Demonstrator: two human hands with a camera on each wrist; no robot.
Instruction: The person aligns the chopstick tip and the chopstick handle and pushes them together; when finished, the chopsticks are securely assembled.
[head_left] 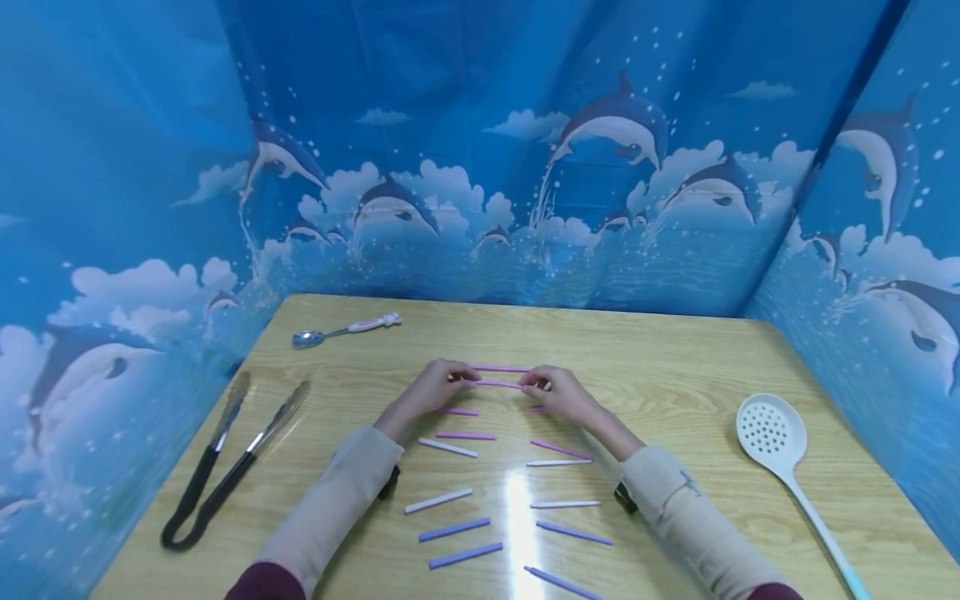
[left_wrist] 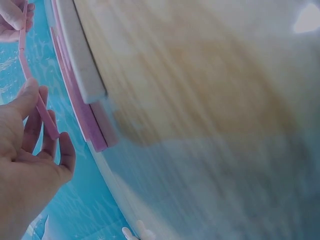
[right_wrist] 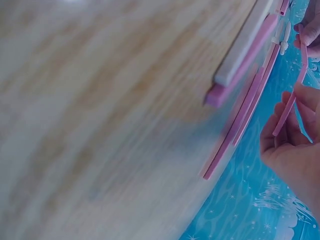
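Observation:
Over the back middle of the table, my left hand (head_left: 438, 386) and right hand (head_left: 561, 394) hold a thin pink stick (head_left: 498, 384) between them, one at each end. In the left wrist view the left hand (left_wrist: 35, 150) pinches its near end between thumb and fingers, and the pink stick (left_wrist: 30, 70) bends at a joint partway along. The right wrist view shows the right hand (right_wrist: 297, 135) pinching the pink stick (right_wrist: 290, 110) the same way. Just behind the hands lies another pink stick (head_left: 501, 368). A pink stick (head_left: 457, 411) lies below the left hand.
Pink, white and blue-violet sticks lie in two columns, among them a purple-pink stick (head_left: 467, 436), white stick (head_left: 566, 504) and blue-violet stick (head_left: 467, 556). Black-handled tongs (head_left: 217, 467) and a spoon (head_left: 345, 331) lie left, a white skimmer (head_left: 787, 467) right. A dolphin-print curtain (head_left: 480, 150) surrounds the table.

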